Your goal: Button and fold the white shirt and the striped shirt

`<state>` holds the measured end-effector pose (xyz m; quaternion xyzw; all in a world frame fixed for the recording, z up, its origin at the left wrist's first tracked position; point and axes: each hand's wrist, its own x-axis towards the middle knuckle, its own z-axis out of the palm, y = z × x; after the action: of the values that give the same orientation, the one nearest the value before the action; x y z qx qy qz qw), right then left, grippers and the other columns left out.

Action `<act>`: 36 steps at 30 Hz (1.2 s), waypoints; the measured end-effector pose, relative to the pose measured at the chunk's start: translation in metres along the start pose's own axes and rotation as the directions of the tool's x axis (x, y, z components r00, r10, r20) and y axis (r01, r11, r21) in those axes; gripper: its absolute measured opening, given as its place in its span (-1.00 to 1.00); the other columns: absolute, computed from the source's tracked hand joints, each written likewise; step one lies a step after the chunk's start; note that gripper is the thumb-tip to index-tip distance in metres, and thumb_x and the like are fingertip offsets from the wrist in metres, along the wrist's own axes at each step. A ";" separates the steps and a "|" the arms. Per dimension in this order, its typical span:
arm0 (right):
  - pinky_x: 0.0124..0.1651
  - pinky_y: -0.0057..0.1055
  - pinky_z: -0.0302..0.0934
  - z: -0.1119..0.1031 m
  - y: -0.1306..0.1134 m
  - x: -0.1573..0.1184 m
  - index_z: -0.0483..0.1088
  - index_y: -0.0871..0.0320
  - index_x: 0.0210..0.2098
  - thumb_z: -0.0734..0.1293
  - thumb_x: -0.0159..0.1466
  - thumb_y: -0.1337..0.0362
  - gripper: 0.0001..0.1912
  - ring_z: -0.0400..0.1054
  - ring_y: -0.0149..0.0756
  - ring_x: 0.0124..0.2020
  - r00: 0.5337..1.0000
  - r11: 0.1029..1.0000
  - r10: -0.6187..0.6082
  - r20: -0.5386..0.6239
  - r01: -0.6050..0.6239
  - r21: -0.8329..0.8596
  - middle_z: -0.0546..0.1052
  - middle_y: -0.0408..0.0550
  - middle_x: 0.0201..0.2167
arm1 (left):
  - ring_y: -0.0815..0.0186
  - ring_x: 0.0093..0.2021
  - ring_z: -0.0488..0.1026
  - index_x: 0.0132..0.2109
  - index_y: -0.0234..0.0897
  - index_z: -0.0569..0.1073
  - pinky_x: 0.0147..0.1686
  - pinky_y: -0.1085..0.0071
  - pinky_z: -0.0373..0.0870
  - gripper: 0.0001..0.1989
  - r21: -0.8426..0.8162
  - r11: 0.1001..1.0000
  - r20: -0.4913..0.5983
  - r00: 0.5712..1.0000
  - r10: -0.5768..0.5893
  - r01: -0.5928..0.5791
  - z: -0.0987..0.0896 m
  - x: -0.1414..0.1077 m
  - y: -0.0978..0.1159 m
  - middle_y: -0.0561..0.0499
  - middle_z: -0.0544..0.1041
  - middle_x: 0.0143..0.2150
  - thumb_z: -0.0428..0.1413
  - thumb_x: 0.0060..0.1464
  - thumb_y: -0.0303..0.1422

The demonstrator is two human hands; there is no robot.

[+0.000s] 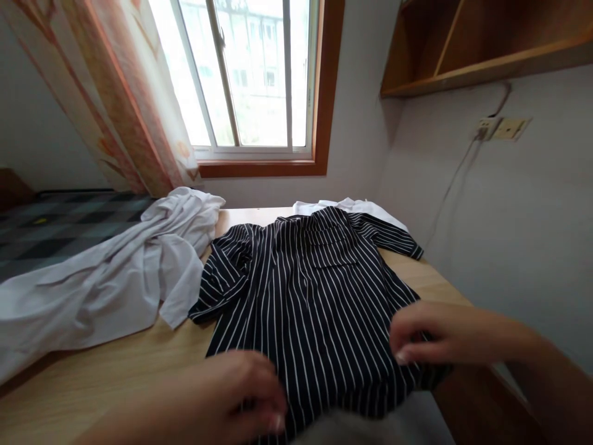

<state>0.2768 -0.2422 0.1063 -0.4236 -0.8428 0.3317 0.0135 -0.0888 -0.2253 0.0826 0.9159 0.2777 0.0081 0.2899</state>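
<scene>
A black short-sleeved shirt with white stripes (pixel 306 296) lies spread on the wooden table, its collar toward the window and its hem at the near edge. Over the lower left part of the shirt is my left hand (pixel 250 392), blurred, with its fingers loosely bent and a gap before the thumb. My right hand (pixel 424 330) hovers by the shirt's lower right side, fingers curled and thumb slightly apart. No cloth shows pinched in either hand, though the undersides of the fingers are partly hidden.
A crumpled white garment (pixel 106 284) covers the left of the table (pixel 115 377). Another white cloth (pixel 365 207) lies behind the shirt. Beyond are a window (pixel 250 80), a patterned curtain (pixel 125 93), a wall shelf (pixel 463 71) and a socket with a cord (pixel 486 128).
</scene>
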 end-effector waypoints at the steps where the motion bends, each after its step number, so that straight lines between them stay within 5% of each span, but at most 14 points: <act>1: -0.20 -0.38 0.27 -0.009 0.000 0.018 0.55 0.10 -0.22 0.26 0.36 0.01 -0.66 0.40 -0.31 -0.27 0.999 0.999 -0.020 -0.046 0.019 -0.029 0.56 -0.06 -0.29 | 0.35 -0.24 0.51 -0.18 -0.12 0.60 -0.18 0.45 0.43 -0.68 0.046 0.999 -0.029 1.000 0.009 -0.007 -0.011 0.017 -0.002 0.02 0.59 -0.24 -0.05 0.31 -0.20; 5: -0.12 -0.36 0.27 -0.024 0.014 0.094 0.54 0.15 -0.19 0.24 0.38 0.17 -0.73 0.39 -0.30 -0.22 0.951 0.983 -0.075 -0.301 0.020 -0.182 0.55 -0.02 -0.22 | 0.18 0.06 0.43 0.04 -0.28 0.50 0.14 0.17 0.33 -0.70 0.313 0.946 -0.317 0.948 0.023 0.082 -0.025 0.078 -0.037 -0.12 0.53 0.03 -0.05 0.28 -0.39; 10: 0.08 -0.28 0.25 -0.016 0.052 0.166 0.55 0.20 -0.12 0.28 0.33 0.35 -0.78 0.40 -0.20 -0.04 0.906 0.937 -0.056 -0.420 -0.098 -0.336 0.54 0.07 -0.10 | 0.16 0.19 0.34 0.15 -0.25 0.43 0.21 0.14 0.27 -0.65 0.419 0.907 -0.303 0.947 0.104 0.034 -0.005 0.106 -0.076 -0.10 0.47 0.15 -0.05 0.29 -0.38; 15: 0.20 -0.24 0.18 -0.005 0.078 0.195 0.49 0.18 0.05 0.26 0.36 0.28 -0.68 0.34 -0.16 0.10 0.862 0.933 -0.094 -0.499 -0.099 -0.346 0.49 0.09 0.05 | 0.04 0.35 0.14 0.21 -0.15 0.40 0.33 -0.04 0.02 -0.61 0.446 0.888 -0.304 0.952 0.028 0.116 0.005 0.110 -0.082 -0.11 0.30 0.33 -0.08 0.33 -0.23; 24: 0.39 0.20 -0.46 0.028 0.073 0.170 0.05 -0.04 0.39 0.03 0.39 -0.20 -0.31 -0.23 -0.05 0.45 0.917 0.938 -0.033 -0.397 -0.108 -0.329 -0.03 0.01 0.44 | 0.01 0.44 -0.04 0.29 -0.14 0.32 0.35 -0.16 -0.17 -0.44 0.418 0.900 -0.224 0.974 -0.033 0.126 0.014 0.097 -0.069 -0.15 0.13 0.43 -0.16 0.31 0.02; 31: 0.37 0.25 -0.47 0.055 0.048 0.128 0.04 -0.10 0.39 0.03 0.36 -0.24 -0.29 -0.30 0.02 0.46 0.930 0.943 0.005 -0.369 -0.127 -0.307 -0.10 0.04 0.46 | -0.02 0.40 0.07 0.28 -0.08 0.31 0.32 -0.21 -0.03 -0.48 0.337 0.940 -0.221 0.975 0.021 0.057 0.032 0.067 -0.038 -0.11 0.18 0.41 0.00 0.26 -0.03; 36: 0.39 0.21 -0.36 0.060 0.042 0.111 0.07 -0.11 0.38 0.07 0.37 -0.22 -0.32 -0.23 0.00 0.45 0.930 0.958 -0.005 -0.367 -0.101 -0.269 -0.01 0.00 0.44 | 0.18 0.15 0.40 -0.01 -0.17 0.51 0.16 0.12 0.35 -0.75 0.252 0.964 -0.371 0.928 0.021 0.079 0.002 0.083 -0.040 -0.06 0.49 0.12 -0.01 0.30 -0.28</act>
<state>0.2171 -0.1769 0.0068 -0.4957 -0.8537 0.1239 0.1005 -0.0385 -0.1566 0.0470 0.9238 0.3395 0.1398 0.1084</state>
